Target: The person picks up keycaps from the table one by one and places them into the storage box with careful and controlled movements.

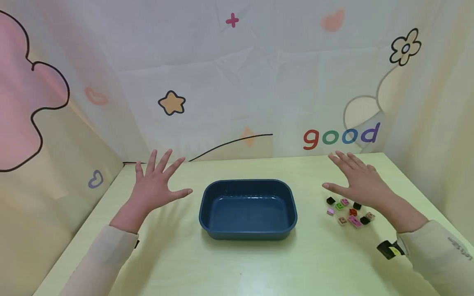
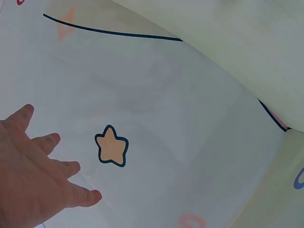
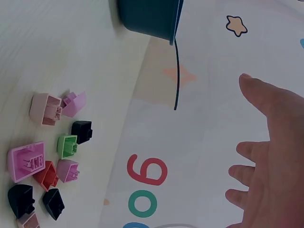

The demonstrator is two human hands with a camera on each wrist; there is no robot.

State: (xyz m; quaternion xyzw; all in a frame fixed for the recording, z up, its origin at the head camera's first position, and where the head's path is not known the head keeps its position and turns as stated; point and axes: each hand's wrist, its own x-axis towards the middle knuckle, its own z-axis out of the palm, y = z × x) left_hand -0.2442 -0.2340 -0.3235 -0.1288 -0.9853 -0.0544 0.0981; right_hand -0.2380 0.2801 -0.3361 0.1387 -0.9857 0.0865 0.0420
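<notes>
My left hand (image 1: 153,186) is held up over the left side of the table, fingers spread and nothing in it. Over the right side my right hand (image 1: 361,183) is raised the same way, fingers extended, thumb pointing inward, holding nothing. Beneath it lies a loose group of keyboard keycaps: a larger pink keycap (image 3: 27,161), a green keycap (image 3: 67,146), a red keycap (image 3: 46,175), and several black, beige and light pink ones. Many show their hollow undersides. Between the hands stands a dark blue rectangular tub (image 1: 248,235) with nothing inside.
The pale table (image 1: 237,267) ends at a printed cloth backdrop (image 1: 237,102), which also hangs along both sides. A black band with a yellow mark (image 1: 390,249) is at the right wrist. The backdrop carries a star and the word "good".
</notes>
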